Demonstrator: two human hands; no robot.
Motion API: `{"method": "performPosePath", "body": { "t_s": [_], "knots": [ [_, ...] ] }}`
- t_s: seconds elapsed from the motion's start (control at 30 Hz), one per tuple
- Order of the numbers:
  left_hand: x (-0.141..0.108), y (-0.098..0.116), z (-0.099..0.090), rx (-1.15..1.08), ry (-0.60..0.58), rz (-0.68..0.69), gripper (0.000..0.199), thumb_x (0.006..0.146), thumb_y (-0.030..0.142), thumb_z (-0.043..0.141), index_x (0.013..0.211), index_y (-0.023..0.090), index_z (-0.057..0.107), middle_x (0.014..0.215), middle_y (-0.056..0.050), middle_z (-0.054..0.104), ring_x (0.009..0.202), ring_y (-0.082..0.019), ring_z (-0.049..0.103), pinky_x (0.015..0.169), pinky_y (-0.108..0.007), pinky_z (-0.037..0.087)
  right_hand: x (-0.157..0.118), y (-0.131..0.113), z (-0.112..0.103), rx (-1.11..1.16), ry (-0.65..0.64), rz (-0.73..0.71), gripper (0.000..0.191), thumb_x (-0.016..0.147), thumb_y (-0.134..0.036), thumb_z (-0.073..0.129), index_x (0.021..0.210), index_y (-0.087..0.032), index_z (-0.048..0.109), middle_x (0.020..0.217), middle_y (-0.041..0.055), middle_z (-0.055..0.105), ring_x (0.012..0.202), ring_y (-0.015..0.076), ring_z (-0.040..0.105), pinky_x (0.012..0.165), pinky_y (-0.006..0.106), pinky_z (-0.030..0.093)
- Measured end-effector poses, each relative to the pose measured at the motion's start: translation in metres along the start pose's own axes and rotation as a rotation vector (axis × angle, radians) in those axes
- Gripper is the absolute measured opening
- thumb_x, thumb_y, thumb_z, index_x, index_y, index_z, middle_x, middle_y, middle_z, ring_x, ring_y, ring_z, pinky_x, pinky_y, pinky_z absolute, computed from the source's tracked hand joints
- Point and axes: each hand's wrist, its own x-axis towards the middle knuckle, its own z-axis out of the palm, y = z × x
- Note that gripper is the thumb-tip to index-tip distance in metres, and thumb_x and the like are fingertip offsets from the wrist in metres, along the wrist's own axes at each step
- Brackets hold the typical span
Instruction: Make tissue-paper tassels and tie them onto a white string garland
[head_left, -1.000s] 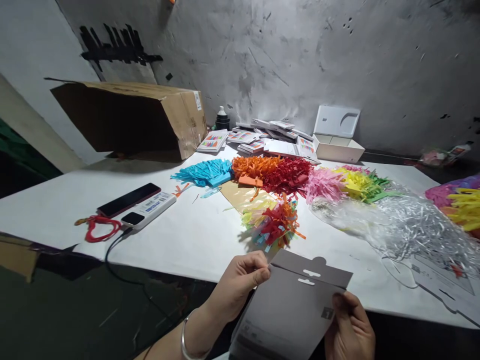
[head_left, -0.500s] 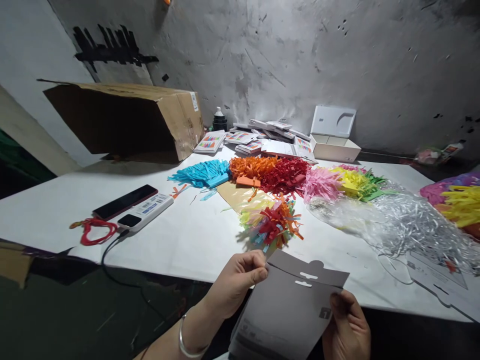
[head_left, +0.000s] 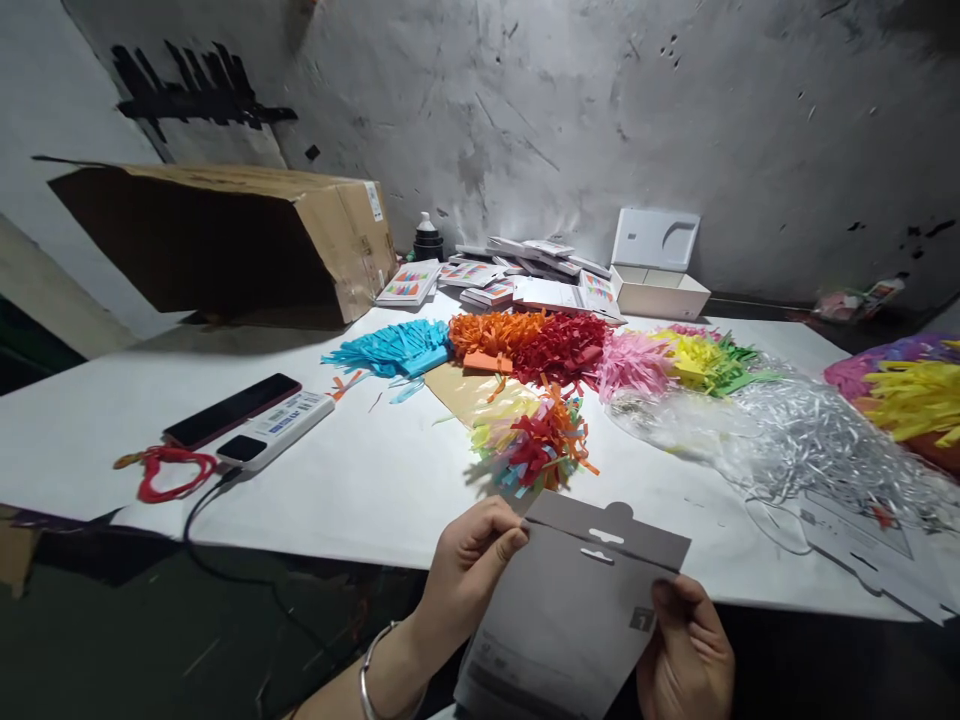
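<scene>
A grey flat card box [head_left: 562, 620] with two hang slots and a tabbed top flap is held at the table's front edge. My left hand [head_left: 474, 560] pinches its upper left corner, thumb on top. At the upper right edge my right hand [head_left: 688, 645] grips it between thumb and fingers. The lower end runs out of the frame. Just beyond the box, a multicoloured tissue tassel bunch [head_left: 547, 440] lies on a tan sheet [head_left: 472, 395].
Blue [head_left: 390, 348], orange, red, pink and yellow tassels line the white table [head_left: 360, 500]. Silver strands [head_left: 802, 430] lie right. Behind are packed boxes [head_left: 525, 270], an open white box [head_left: 660, 290] and a large carton [head_left: 330, 240]. A phone [head_left: 232, 410] and power bank [head_left: 276, 430] lie left.
The camera view has shifted slightly, moving the table items left in the picture. Both hands keep their hold on the grey box, with the left thumb a little straighter.
</scene>
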Motion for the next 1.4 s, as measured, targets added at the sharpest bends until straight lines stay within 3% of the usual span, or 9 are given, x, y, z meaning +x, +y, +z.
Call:
{"method": "performPosePath", "body": {
  "t_s": [0.17,0.33,0.5,0.67,0.8,0.9,1.07,1.2,1.4],
  "knots": [
    [0.005,0.0,0.0,-0.091,-0.011,-0.079,0.039,0.085,0.051,0.07,0.069,0.017,0.063,0.07,0.0,0.049,0.067,-0.015,0.044,0.064,-0.025,0.035,-0.003,-0.006,0.012,0.019,0.033,0.011,0.034,0.063,-0.036,0.091,0.08,-0.018,0.067,0.072,0.0022,0.075,0.057,0.0167,0.07,0.053,0.026,0.058],
    [0.01,0.001,-0.009,-0.155,-0.286,-0.2,0.037,0.085,0.052,0.07,0.091,0.016,0.076,0.092,-0.007,0.061,0.088,-0.022,0.055,0.079,-0.031,0.042,0.0,-0.014,0.021,0.019,0.101,-0.052,0.037,0.062,-0.038,0.091,0.08,-0.019,0.065,0.069,-0.0012,0.074,0.055,0.0141,0.068,0.053,0.024,0.057],
    [0.002,-0.008,-0.008,-0.054,-0.081,-0.156,0.029,0.086,0.045,0.072,0.076,0.017,0.077,0.072,-0.002,0.056,0.071,-0.015,0.05,0.069,-0.026,0.039,0.002,-0.012,0.024,-0.018,0.072,-0.088,0.038,0.062,-0.041,0.09,0.079,-0.019,0.063,0.069,-0.0012,0.073,0.055,0.0148,0.068,0.054,0.026,0.056],
    [-0.006,-0.014,0.003,-0.262,-0.036,-0.213,0.033,0.079,0.045,0.08,0.102,0.022,0.076,0.093,-0.006,0.067,0.086,-0.021,0.061,0.076,-0.029,0.048,0.006,-0.012,0.022,-0.032,0.075,-0.108,0.039,0.062,-0.043,0.089,0.079,-0.019,0.063,0.071,-0.0009,0.073,0.058,0.0154,0.068,0.056,0.027,0.056],
    [-0.021,-0.021,0.011,-0.171,0.089,0.033,0.019,0.081,0.031,0.08,0.096,0.023,0.073,0.097,-0.006,0.065,0.091,-0.021,0.062,0.077,-0.027,0.051,0.012,-0.009,0.014,-0.015,0.091,-0.114,0.038,0.064,-0.043,0.089,0.079,-0.02,0.063,0.073,-0.0025,0.073,0.061,0.0147,0.068,0.058,0.027,0.055],
    [-0.03,-0.023,0.014,-0.005,0.108,0.173,0.01,0.085,0.017,0.073,0.094,0.023,0.073,0.095,-0.008,0.066,0.09,-0.021,0.064,0.075,-0.027,0.052,0.015,-0.005,0.008,0.014,0.069,-0.095,0.034,0.066,-0.041,0.088,0.08,-0.022,0.064,0.075,-0.0045,0.073,0.062,0.013,0.068,0.059,0.024,0.053],
    [-0.037,-0.017,0.015,0.173,0.132,0.301,0.028,0.086,0.003,0.064,0.098,0.026,0.074,0.098,-0.008,0.07,0.09,-0.021,0.068,0.079,-0.03,0.054,0.013,-0.001,0.006,0.083,0.048,-0.033,0.033,0.065,-0.037,0.089,0.08,-0.021,0.064,0.073,-0.0055,0.071,0.063,0.0113,0.066,0.06,0.021,0.051],
    [-0.042,-0.018,0.017,0.202,0.143,0.336,0.037,0.086,-0.002,0.056,0.101,0.028,0.072,0.099,-0.007,0.07,0.091,-0.021,0.069,0.08,-0.029,0.054,0.011,0.0,0.007,0.039,0.043,-0.049,0.033,0.067,-0.038,0.088,0.079,-0.021,0.063,0.073,-0.0047,0.07,0.062,0.0119,0.065,0.057,0.021,0.05],
    [-0.034,-0.019,0.015,0.224,0.13,0.311,0.025,0.085,0.005,0.064,0.101,0.024,0.067,0.103,-0.009,0.067,0.101,-0.024,0.064,0.088,-0.032,0.052,0.006,-0.004,0.009,0.053,0.04,-0.002,0.035,0.065,-0.038,0.089,0.078,-0.02,0.061,0.073,-0.0042,0.07,0.063,0.0109,0.066,0.06,0.02,0.052]
  ]
}}
